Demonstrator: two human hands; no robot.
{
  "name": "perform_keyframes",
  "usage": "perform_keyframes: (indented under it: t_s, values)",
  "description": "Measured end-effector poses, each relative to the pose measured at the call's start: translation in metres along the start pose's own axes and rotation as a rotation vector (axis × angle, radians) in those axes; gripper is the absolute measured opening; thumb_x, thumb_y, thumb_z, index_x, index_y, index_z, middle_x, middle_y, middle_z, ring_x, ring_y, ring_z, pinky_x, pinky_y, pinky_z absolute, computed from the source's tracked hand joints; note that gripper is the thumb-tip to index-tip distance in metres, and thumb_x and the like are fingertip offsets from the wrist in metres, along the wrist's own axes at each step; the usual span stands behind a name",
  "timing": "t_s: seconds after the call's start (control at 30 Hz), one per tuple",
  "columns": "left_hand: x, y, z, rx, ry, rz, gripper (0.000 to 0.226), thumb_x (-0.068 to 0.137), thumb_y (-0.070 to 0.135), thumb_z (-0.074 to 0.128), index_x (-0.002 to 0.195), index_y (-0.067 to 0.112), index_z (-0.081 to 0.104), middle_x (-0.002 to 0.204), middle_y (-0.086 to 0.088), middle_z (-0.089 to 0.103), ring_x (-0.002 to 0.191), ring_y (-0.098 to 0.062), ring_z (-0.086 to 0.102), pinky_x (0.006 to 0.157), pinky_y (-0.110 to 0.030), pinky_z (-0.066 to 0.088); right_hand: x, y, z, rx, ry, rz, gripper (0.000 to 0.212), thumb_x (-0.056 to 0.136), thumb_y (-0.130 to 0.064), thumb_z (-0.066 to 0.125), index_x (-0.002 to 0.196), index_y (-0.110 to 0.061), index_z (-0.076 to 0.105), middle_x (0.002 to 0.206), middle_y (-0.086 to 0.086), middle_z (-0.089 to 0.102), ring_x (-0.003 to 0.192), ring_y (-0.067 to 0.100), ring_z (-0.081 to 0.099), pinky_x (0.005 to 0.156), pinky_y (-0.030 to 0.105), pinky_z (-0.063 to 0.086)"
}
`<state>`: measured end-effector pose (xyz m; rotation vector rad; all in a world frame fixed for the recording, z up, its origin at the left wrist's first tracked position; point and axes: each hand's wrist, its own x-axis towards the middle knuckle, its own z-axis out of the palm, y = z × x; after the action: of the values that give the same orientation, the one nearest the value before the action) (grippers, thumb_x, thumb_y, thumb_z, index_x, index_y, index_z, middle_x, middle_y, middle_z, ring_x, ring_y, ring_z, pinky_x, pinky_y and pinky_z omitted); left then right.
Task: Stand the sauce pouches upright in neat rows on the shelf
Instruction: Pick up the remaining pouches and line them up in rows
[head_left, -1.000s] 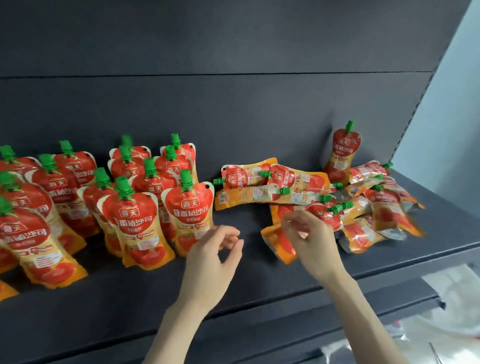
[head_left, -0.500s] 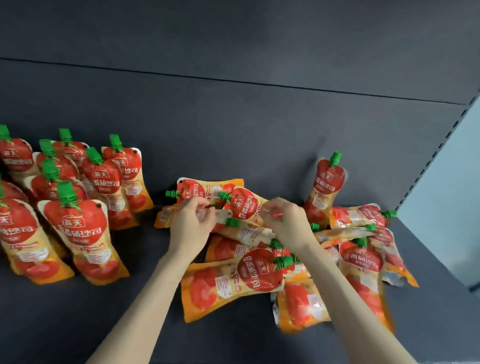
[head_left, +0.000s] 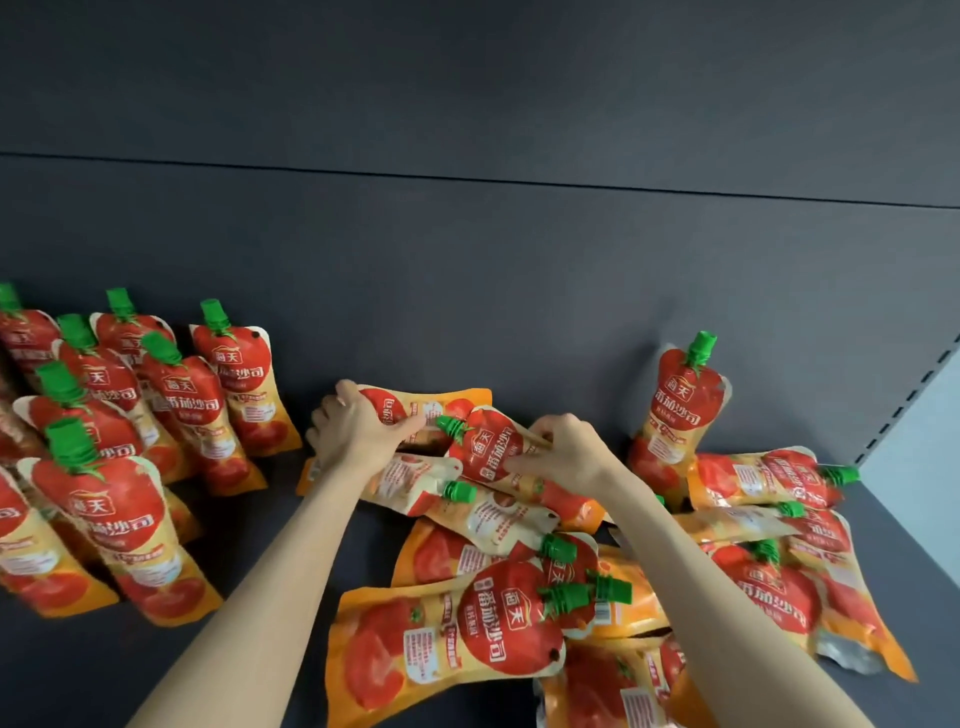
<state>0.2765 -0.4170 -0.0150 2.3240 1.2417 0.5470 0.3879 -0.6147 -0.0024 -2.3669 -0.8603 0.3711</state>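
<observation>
Sauce pouches (head_left: 509, 629) red and orange, tomato print, white label; green caps (head_left: 701, 345); shelf (head_left: 260, 525) dark grey.

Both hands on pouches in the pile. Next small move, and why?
Probably lift the tilted pouch held by the right hand off the pile and stand it beside the upright rows: it lies on top, already gripped, with bare shelf there.
</observation>
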Motion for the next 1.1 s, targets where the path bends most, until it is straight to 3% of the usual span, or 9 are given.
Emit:
perform_keyframes:
  t_s: [0.17,0.33,0.4,0.47,0.53,0.6,0.73,0.97,1.1]
  values:
    - [0.01,-0.007,-0.002,0.089,0.034,-0.003,0.095,0.06,0.061,0.076,0.126,0.003,0.038,0.128,-0.016,0.052,0.125,-0.035,0.041,0.099,-0.047,0.028,-0.002,0.006,-0.001,0.046,0.118,-0.053,0.038,0.074,-0.041,0.074,0.09,-0.009,0.062,0.089,0.007,0.069,0.082,0.024,0.064,0.076,0.046,0.054]
    - [0.004,-0.017,-0.01,0.026,0.178,0.14,0.057,0.075,0.043,0.073,0.114,0.008,0.049,0.114,-0.013,0.063,0.114,-0.033,0.054,0.109,-0.046,0.013,-0.001,0.001,-0.009,0.229,0.22,-0.102,0.034,0.077,-0.028,0.075,0.09,-0.005,0.054,0.094,0.006,0.068,0.086,0.022,0.065,0.075,0.041,0.056]
    - [0.0,-0.02,-0.017,-0.014,0.195,0.208,0.049,0.078,0.038,0.071,0.112,0.009,0.051,0.109,-0.013,0.066,0.106,-0.033,0.059,0.105,-0.045,0.025,-0.001,-0.001,-0.006,0.271,0.244,-0.124,0.035,0.076,-0.028,0.076,0.088,-0.005,0.053,0.093,0.008,0.068,0.085,0.024,0.066,0.074,0.045,0.056]
    - [-0.008,-0.016,-0.03,-0.122,0.199,0.28,0.048,0.076,0.037,0.074,0.111,0.01,0.056,0.105,-0.011,0.068,0.097,-0.031,0.063,0.088,-0.041,0.045,-0.002,-0.004,-0.003,0.296,0.265,-0.153,0.03,0.077,-0.027,0.075,0.081,-0.012,0.05,0.089,0.006,0.067,0.082,0.024,0.065,0.069,0.043,0.056]
    - [-0.017,-0.006,-0.045,-0.252,0.217,0.358,0.046,0.073,0.034,0.077,0.11,0.013,0.061,0.101,-0.006,0.069,0.092,-0.023,0.064,0.076,-0.035,0.05,-0.003,-0.01,-0.002,0.331,0.27,-0.192,0.027,0.079,-0.026,0.073,0.078,-0.02,0.047,0.087,0.001,0.066,0.08,0.018,0.064,0.063,0.031,0.054]
    - [-0.025,0.007,-0.055,-0.339,0.218,0.422,0.044,0.072,0.031,0.079,0.11,0.017,0.063,0.098,-0.001,0.069,0.092,-0.018,0.062,0.077,-0.031,0.05,-0.003,-0.014,-0.003,0.374,0.266,-0.213,0.023,0.082,-0.026,0.071,0.085,-0.019,0.049,0.091,-0.002,0.065,0.083,0.013,0.064,0.063,0.025,0.052]
    - [-0.029,0.028,-0.056,-0.499,0.148,0.468,0.043,0.071,0.026,0.079,0.111,0.021,0.062,0.09,0.008,0.063,0.084,-0.006,0.058,0.063,-0.011,0.04,-0.002,-0.013,-0.005,0.479,0.233,-0.18,0.025,0.086,-0.028,0.065,0.101,-0.014,0.049,0.107,-0.002,0.063,0.096,0.013,0.064,0.077,0.028,0.056]
    - [-0.022,0.039,-0.028,-1.003,0.028,0.248,0.033,0.072,0.021,0.08,0.099,0.021,0.06,0.094,0.004,0.066,0.091,-0.011,0.065,0.073,-0.022,0.052,0.0,-0.018,-0.002,0.618,0.219,-0.1,0.03,0.087,-0.027,0.064,0.104,-0.009,0.048,0.109,0.004,0.066,0.096,0.017,0.066,0.083,0.04,0.057]
    - [-0.024,0.033,-0.004,-1.0,-0.171,0.22,0.046,0.075,0.014,0.076,0.113,0.019,0.051,0.105,0.004,0.063,0.097,-0.008,0.062,0.072,-0.015,0.051,0.002,-0.02,0.002,0.626,0.238,-0.088,0.028,0.087,-0.026,0.064,0.104,-0.01,0.049,0.11,0.006,0.066,0.097,0.019,0.066,0.084,0.042,0.057]
